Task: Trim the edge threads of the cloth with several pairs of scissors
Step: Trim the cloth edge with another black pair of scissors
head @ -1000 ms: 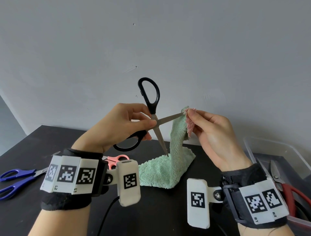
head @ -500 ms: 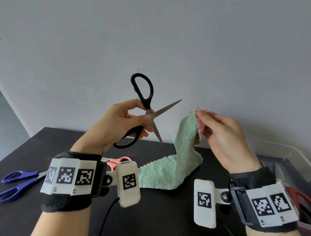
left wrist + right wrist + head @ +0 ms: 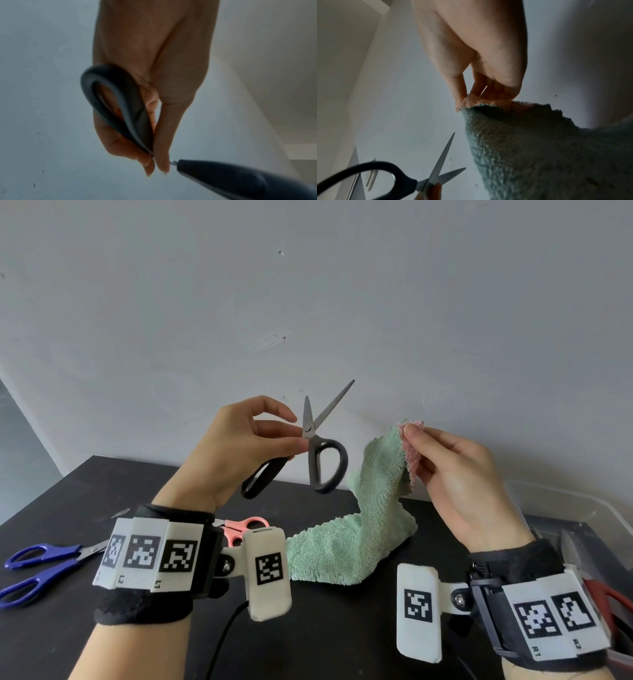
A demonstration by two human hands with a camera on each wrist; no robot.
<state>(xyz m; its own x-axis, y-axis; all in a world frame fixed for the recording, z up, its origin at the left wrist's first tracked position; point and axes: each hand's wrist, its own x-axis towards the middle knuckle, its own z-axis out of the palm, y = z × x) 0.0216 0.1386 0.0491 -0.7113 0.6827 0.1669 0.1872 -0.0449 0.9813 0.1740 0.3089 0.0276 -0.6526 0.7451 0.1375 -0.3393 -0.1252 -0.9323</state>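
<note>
My left hand [image 3: 274, 436] pinches the black-handled scissors [image 3: 320, 453] near the pivot, blades spread apart and pointing up. One handle loop lies in the palm, the other hangs free to the right. In the left wrist view the left hand [image 3: 154, 159] pinches the black scissors [image 3: 118, 108] at the pivot. My right hand [image 3: 442, 453] pinches a raised corner of the green cloth [image 3: 363, 535], its pink underside showing at the fingertips; the rest drapes onto the black table [image 3: 325, 638]. The right wrist view shows the green cloth [image 3: 539, 148] hanging beside the open blades of the scissors [image 3: 440, 162].
Blue-handled scissors [image 3: 41, 566] lie at the table's left edge. Pink-handled scissors [image 3: 243, 529] lie behind my left wrist. A clear plastic bin [image 3: 582, 508] at the right holds red-handled scissors [image 3: 606, 594]. A grey wall stands close behind the table.
The black scissors have left the cloth edge and swung round in my left hand: blades now point up, handles down. My right hand keeps its hold on the cloth corner.
</note>
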